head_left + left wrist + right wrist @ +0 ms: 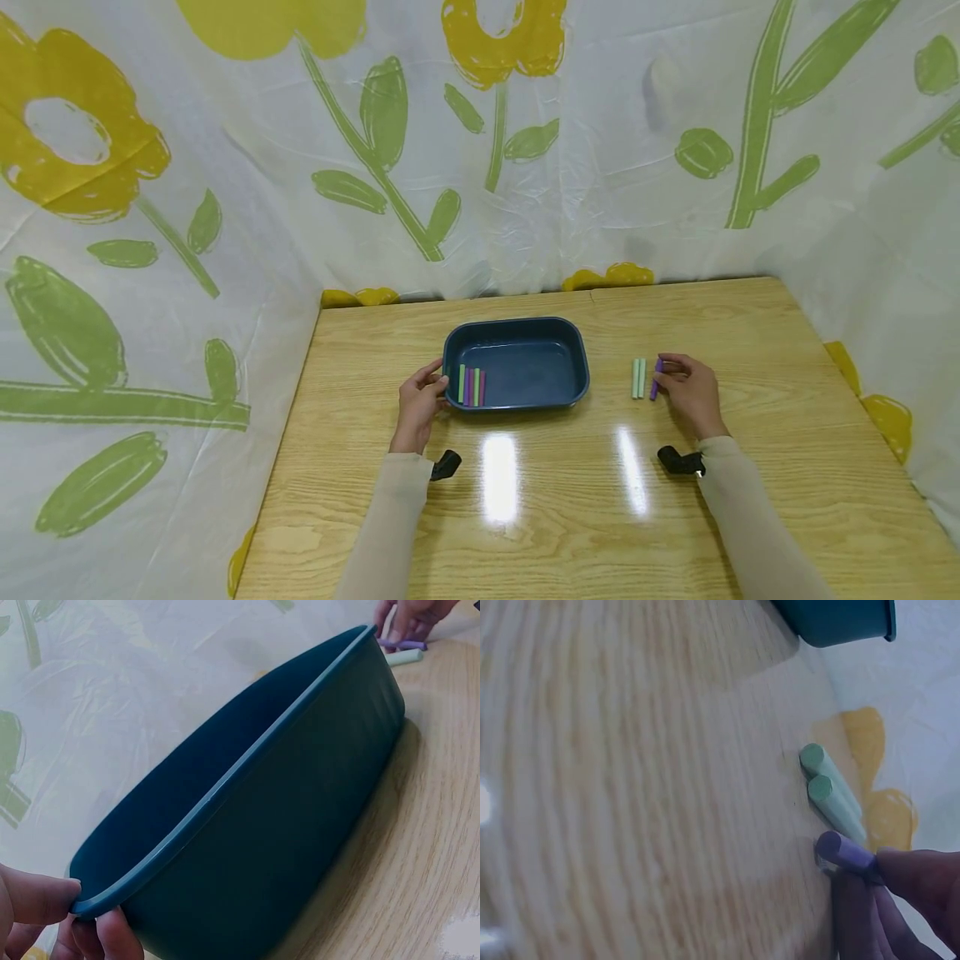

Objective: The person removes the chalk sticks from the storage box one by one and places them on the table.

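A dark blue tray (532, 406) sits on the table, and my left hand (420, 404) pinches its left rim between thumb and fingers. Inside, along the tray's left end, several chalk sticks (472, 387) in green, purple and pink lie side by side. To the right of the tray my right hand (692, 395) pinches a purple chalk stick (846, 850) between thumb and fingers, at the tabletop. Just left of it two pale green chalk sticks (638, 379) lie parallel on the wood. The left wrist view hides the tray's contents behind its wall.
The wooden table (360, 533) backs onto a white curtain (600, 192) printed with yellow flowers and green leaves, which also hangs along both sides. Black wrist mounts (678, 460) stick out from the sleeves. Bright light reflections lie on the near tabletop.
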Action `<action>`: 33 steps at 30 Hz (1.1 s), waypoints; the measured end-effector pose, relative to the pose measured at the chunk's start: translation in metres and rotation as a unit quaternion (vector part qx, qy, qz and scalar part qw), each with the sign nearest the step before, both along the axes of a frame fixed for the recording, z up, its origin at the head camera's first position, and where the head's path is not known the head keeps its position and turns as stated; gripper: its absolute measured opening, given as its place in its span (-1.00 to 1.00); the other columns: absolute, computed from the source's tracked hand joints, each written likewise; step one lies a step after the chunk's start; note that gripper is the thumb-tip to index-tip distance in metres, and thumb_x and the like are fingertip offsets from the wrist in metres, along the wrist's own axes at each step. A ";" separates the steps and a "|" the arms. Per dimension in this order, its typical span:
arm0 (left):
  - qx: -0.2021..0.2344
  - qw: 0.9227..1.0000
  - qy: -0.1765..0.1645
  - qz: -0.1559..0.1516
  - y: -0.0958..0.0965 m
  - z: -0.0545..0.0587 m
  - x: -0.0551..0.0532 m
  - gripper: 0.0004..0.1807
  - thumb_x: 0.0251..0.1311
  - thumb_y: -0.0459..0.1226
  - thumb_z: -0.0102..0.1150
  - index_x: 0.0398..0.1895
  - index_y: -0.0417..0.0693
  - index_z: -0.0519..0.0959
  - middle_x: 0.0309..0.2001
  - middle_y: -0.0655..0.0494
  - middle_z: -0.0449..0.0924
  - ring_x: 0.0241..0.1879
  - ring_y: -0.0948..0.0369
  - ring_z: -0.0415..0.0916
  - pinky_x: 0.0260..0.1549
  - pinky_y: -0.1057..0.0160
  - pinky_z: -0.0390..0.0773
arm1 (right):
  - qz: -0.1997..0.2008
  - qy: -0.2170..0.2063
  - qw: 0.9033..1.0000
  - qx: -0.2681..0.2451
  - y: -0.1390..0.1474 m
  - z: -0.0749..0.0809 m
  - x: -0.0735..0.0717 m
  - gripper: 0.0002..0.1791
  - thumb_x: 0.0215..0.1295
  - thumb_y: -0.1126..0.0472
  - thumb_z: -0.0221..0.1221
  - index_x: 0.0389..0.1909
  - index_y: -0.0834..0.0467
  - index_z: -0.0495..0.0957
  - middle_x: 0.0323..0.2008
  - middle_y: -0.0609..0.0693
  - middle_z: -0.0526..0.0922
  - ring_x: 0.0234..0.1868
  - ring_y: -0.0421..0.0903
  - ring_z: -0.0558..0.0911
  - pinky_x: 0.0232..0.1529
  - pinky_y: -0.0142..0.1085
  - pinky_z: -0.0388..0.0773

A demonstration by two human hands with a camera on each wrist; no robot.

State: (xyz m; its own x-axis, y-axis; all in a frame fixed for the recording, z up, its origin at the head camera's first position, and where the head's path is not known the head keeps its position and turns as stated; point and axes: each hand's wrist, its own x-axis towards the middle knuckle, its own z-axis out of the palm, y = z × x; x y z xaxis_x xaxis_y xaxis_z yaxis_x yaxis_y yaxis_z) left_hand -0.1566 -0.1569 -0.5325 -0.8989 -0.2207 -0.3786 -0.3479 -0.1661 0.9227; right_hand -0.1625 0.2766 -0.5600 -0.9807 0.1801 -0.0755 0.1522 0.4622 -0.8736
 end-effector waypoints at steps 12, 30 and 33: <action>0.005 1.000 0.005 -0.002 0.000 0.000 0.000 -0.56 0.49 -0.47 0.16 0.40 -0.22 0.56 -0.14 0.08 0.45 -0.34 0.24 0.45 -0.40 0.35 0.56 | 0.005 0.014 1.000 0.027 -0.004 0.000 0.002 -0.58 0.49 0.40 0.23 0.31 0.42 0.54 0.14 0.44 0.65 -0.03 0.04 0.71 -0.23 -0.69 0.46; 0.007 1.000 0.004 0.000 -0.001 0.000 -0.001 -0.55 0.50 -0.47 0.16 0.40 -0.22 0.56 -0.16 0.07 0.44 -0.36 0.25 0.42 -0.41 0.35 0.54 | 0.014 0.110 0.993 -0.040 -0.052 0.027 -0.004 -0.63 0.45 0.47 0.25 0.24 0.42 0.59 0.11 0.39 0.67 -0.10 -0.14 0.71 -0.18 -0.64 0.53; 0.006 1.000 0.002 0.001 0.000 0.000 0.000 -0.55 0.50 -0.46 0.16 0.40 -0.21 0.56 -0.16 0.07 0.44 -0.36 0.25 0.43 -0.41 0.35 0.55 | 0.018 0.128 0.990 -0.058 -0.066 0.031 -0.007 -0.63 0.43 0.48 0.27 0.22 0.40 0.61 0.09 0.37 0.69 -0.11 -0.12 0.72 -0.19 -0.64 0.55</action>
